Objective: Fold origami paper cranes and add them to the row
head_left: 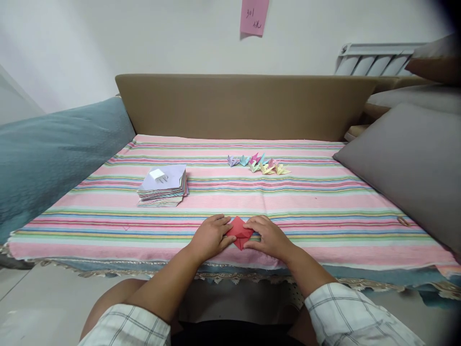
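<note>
A red sheet of origami paper (240, 230), partly folded into a diamond with a raised flap across its middle, lies on the striped cloth in front of me. My left hand (213, 234) grips its left corner, with the thumb near the centre fold and the fingers along the upper left edge. From the other side, my right hand (268, 236) pinches the right corner between thumb and fingers. Parts of both corners are hidden under the fingers. Farther back sits a loose group of folded paper cranes (255, 163) in purple, blue, pink, green and yellow.
A stack of coloured paper (162, 192) stands to the left, with a small white object (157, 175) on top. The striped cloth (295, 197) covers the seat. Grey cushions (410, 168) border the right side, a blue-covered armrest (65, 144) the left, and a brown backrest (245, 105) the rear.
</note>
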### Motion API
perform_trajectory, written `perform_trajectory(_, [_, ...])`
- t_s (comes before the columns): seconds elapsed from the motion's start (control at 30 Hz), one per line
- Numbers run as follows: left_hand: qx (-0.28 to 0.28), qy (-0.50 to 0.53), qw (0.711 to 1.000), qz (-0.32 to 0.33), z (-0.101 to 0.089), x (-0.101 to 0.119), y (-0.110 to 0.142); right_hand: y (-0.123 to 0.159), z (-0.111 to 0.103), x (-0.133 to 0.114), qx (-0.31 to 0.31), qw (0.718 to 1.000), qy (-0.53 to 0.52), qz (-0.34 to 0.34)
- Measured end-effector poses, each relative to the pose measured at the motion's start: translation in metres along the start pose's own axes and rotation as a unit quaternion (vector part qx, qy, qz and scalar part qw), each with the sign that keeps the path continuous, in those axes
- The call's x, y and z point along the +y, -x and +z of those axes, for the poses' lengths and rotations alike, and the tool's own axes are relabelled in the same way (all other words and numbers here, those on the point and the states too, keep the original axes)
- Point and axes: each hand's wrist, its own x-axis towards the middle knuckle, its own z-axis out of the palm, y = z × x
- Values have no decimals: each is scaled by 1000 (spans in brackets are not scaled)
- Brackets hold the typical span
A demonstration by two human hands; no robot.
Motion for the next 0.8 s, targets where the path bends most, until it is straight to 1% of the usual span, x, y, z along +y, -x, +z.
perform_trajectory(0.2, [32, -10, 999, -7, 4, 5, 2, 0, 5, -3, 14, 1000, 21, 12])
perform_trajectory(0.47, [42, 0, 999, -18, 7, 6, 1, -2, 13, -1, 34, 999, 29, 17])
perform_trajectory(0.67, [54, 17, 997, -54, 10, 8, 0, -4, 15, -5, 48, 997, 46, 30])
perform_trajectory(0.8, [53, 21, 996, -74, 12, 9, 0, -5, 15, -6, 49, 997, 49, 33])
